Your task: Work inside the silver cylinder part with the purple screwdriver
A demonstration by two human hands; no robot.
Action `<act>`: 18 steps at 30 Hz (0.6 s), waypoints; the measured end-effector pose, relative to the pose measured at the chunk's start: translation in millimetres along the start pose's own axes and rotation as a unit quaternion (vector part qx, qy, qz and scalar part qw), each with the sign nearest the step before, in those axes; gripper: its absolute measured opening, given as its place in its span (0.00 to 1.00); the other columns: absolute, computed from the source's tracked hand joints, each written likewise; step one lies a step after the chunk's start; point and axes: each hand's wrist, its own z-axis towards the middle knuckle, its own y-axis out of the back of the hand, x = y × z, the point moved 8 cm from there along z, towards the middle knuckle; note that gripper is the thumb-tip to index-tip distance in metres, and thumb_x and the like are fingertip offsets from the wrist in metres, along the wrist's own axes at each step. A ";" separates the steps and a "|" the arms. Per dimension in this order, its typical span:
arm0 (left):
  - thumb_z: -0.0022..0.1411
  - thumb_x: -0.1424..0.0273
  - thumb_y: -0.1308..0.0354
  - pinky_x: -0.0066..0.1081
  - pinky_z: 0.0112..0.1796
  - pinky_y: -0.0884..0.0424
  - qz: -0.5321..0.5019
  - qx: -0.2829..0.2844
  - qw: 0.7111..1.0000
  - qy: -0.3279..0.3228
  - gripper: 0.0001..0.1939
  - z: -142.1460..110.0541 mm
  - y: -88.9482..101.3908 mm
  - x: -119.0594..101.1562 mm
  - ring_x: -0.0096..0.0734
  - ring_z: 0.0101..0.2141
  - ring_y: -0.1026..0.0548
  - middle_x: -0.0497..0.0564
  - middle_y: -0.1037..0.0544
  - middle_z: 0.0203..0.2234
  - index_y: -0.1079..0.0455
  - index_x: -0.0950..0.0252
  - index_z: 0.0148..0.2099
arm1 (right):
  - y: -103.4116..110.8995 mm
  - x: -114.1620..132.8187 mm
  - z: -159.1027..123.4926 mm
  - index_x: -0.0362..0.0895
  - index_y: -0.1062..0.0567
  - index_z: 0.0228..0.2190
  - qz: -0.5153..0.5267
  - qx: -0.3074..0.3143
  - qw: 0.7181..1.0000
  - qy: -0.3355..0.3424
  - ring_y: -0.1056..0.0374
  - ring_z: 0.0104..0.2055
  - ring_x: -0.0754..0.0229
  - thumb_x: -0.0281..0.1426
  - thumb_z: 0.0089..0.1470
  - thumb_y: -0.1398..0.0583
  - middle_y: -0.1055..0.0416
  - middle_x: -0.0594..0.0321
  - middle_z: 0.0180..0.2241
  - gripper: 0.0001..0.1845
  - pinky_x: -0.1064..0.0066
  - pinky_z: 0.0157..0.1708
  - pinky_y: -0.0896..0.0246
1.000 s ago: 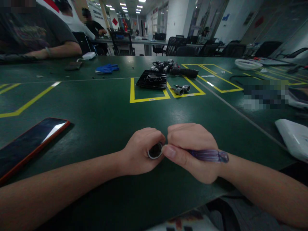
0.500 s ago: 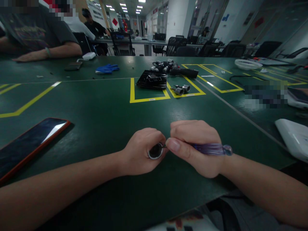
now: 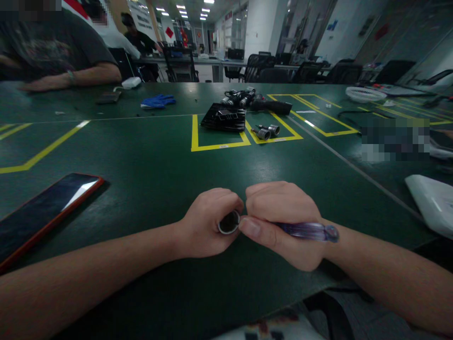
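Observation:
My left hand (image 3: 208, 224) is wrapped round a short metal cylinder (image 3: 229, 223) whose round open end faces me; most of its body is hidden by the fingers. In a closed grip, my right hand (image 3: 285, 224) holds a screwdriver with a clear purplish handle (image 3: 307, 231), which sticks out towards the wrist. The screwdriver's shaft is covered by my thumb and fingers, and its tip end is at the cylinder's right side. I cannot tell whether the tip sits in the cylinder's wall or only touches it. Both hands are just above the green table (image 3: 152, 189).
A phone (image 3: 49, 208) lies at left, a white device (image 3: 433, 203) at right. Farther off are two metal fittings (image 3: 267, 132), a black plastic bag (image 3: 224, 118), dark metal parts (image 3: 242, 97) and blue gloves (image 3: 158, 101). A co-worker's arm (image 3: 85, 76) rests on the table's far left.
My right hand and the screwdriver drew back up and right, showing the thin shaft, then returned down and left to the cylinder. My left hand has stayed in place.

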 end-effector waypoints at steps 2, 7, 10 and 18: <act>0.53 0.75 0.50 0.26 0.21 0.41 0.006 -0.005 1.000 0.002 0.05 -0.4 0.7 -0.4 0.25 0.20 0.36 0.45 0.36 0.18 0.42 0.64 0.26 | 1.3 -0.3 0.0 0.44 0.45 0.15 0.004 -0.003 1.000 -0.007 0.53 0.20 0.69 0.27 0.56 0.48 0.53 0.71 0.16 0.20 0.74 0.23 0.51; 0.55 0.73 0.49 0.26 0.23 0.38 -0.003 -0.011 1.000 0.018 0.04 -3.1 1.5 0.6 0.26 0.21 0.33 0.46 0.33 0.19 0.39 0.65 0.28 | 6.5 -1.7 0.1 0.43 0.43 0.16 -0.001 -0.017 0.999 -0.033 0.51 0.20 0.70 0.27 0.57 0.48 0.51 0.71 0.16 0.19 0.75 0.22 0.53; 0.56 0.72 0.47 0.26 0.24 0.37 0.000 -0.015 1.000 0.015 0.04 -4.1 1.9 0.5 0.26 0.22 0.32 0.47 0.32 0.20 0.39 0.66 0.29 | 8.9 -1.7 -0.3 0.43 0.43 0.16 -0.023 -0.031 0.999 -0.036 0.51 0.20 0.70 0.27 0.57 0.48 0.51 0.71 0.17 0.19 0.75 0.22 0.54; 0.55 0.73 0.47 0.26 0.22 0.38 0.011 -0.024 1.000 0.005 0.04 -3.2 2.7 -3.1 0.26 0.21 0.32 0.46 0.32 0.20 0.38 0.66 0.29 | 6.0 -2.9 1.2 0.42 0.42 0.15 -0.020 -0.018 0.999 -0.030 0.51 0.20 0.71 0.24 0.55 0.47 0.49 0.71 0.16 0.19 0.76 0.22 0.52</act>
